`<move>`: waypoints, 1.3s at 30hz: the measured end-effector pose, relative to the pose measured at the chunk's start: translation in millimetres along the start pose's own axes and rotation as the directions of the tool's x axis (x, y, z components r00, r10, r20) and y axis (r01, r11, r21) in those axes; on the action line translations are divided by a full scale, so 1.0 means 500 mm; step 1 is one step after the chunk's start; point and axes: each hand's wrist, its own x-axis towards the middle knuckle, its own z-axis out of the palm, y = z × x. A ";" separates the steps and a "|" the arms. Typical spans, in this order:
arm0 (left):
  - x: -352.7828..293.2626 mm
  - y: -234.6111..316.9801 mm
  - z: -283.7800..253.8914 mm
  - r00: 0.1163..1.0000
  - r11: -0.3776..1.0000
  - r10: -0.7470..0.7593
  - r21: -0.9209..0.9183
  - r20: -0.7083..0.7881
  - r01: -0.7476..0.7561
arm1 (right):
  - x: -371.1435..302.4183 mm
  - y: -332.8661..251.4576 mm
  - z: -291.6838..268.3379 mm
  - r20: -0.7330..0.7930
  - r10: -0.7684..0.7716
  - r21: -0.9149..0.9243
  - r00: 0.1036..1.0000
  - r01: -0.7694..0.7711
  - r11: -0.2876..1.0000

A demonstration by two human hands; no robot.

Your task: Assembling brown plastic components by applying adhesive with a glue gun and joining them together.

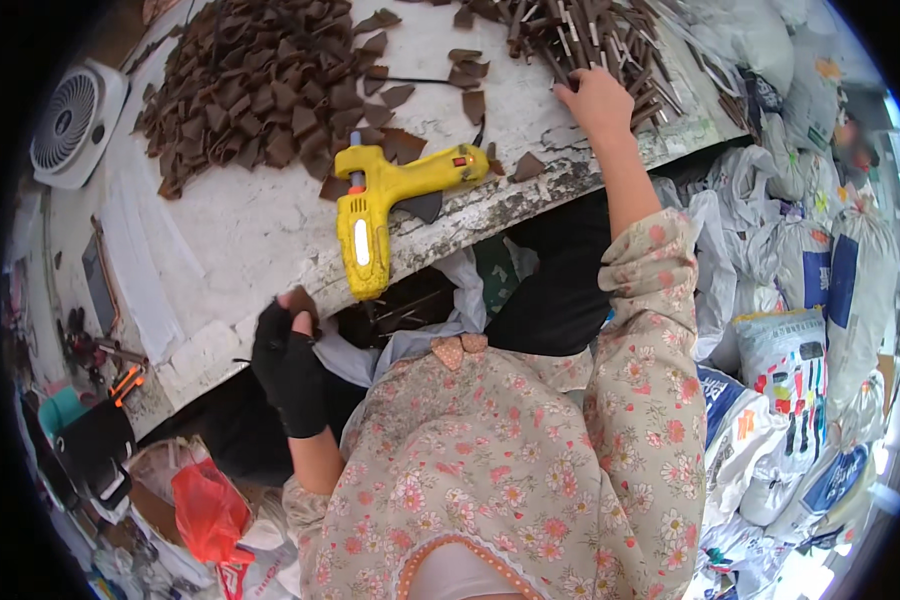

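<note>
My left hand (288, 365), in a black fingerless glove, is closed at the table's front edge. It pinches a small brown leather-like piece (301, 303) between thumb and fingers. At the far right my bare right hand (600, 103) reaches to a heap of thin brown sticks (595, 40), some with pale ends. Its thumb and forefinger are apart, touching the heap; the other fingers are partly hidden. Between my hands a yellow glue gun (375, 205) lies near the table edge, its lit body toward me. A large pile of brown leather-like pieces (260, 85) covers the back left.
A white fan (75, 125) stands at the left of the worn white table (235, 235). Stuffed white bags (785, 365) crowd the right side. Below the edge hangs an open bag with sticks (405, 305). A red plastic bag (210, 510) sits at lower left.
</note>
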 end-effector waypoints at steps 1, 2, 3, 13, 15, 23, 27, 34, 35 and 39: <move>-0.025 -0.002 0.001 0.995 0.990 -0.100 -0.103 0.009 0.100 | 0.004 -0.008 0.008 0.041 -0.020 -0.119 0.999 0.025 0.993; -0.052 0.003 0.005 0.992 0.989 -0.125 -0.085 -0.024 0.123 | 0.013 -0.025 0.011 0.110 -0.005 -0.111 0.994 0.018 0.994; -0.071 0.002 0.014 0.991 0.979 -0.137 -0.153 -0.005 0.135 | 0.022 -0.037 0.010 0.182 0.054 -0.088 0.982 -0.039 0.995; -0.112 0.025 0.055 0.893 0.837 -0.421 -0.310 0.159 0.450 | -0.149 -0.177 -0.110 0.445 -0.203 0.831 0.872 -0.487 -0.270; -0.118 0.029 0.059 0.881 0.820 -0.433 -0.322 0.193 0.473 | -0.176 -0.184 -0.082 0.442 -0.339 0.775 0.831 -0.544 -0.323; -0.123 -0.015 0.073 0.900 0.841 -0.372 -0.329 0.227 0.431 | -0.239 -0.281 -0.078 0.082 -0.548 0.744 0.832 0.315 0.589; -0.117 -0.004 0.082 0.906 0.836 -0.379 -0.350 0.191 0.423 | -0.240 -0.281 -0.058 0.092 -0.530 0.282 0.843 0.489 0.826; -0.112 -0.003 0.090 0.898 0.795 -0.387 -0.418 0.209 0.440 | -0.220 -0.268 -0.052 0.124 -0.540 0.405 0.832 0.454 0.793; -0.113 0.001 0.091 0.900 0.796 -0.389 -0.420 0.194 0.435 | -0.218 -0.266 -0.049 0.112 -0.551 0.420 0.827 0.463 0.781; -0.118 -0.006 0.092 0.895 0.794 -0.411 -0.412 0.175 0.446 | -0.218 -0.273 -0.060 0.159 -0.535 0.464 0.830 0.416 0.783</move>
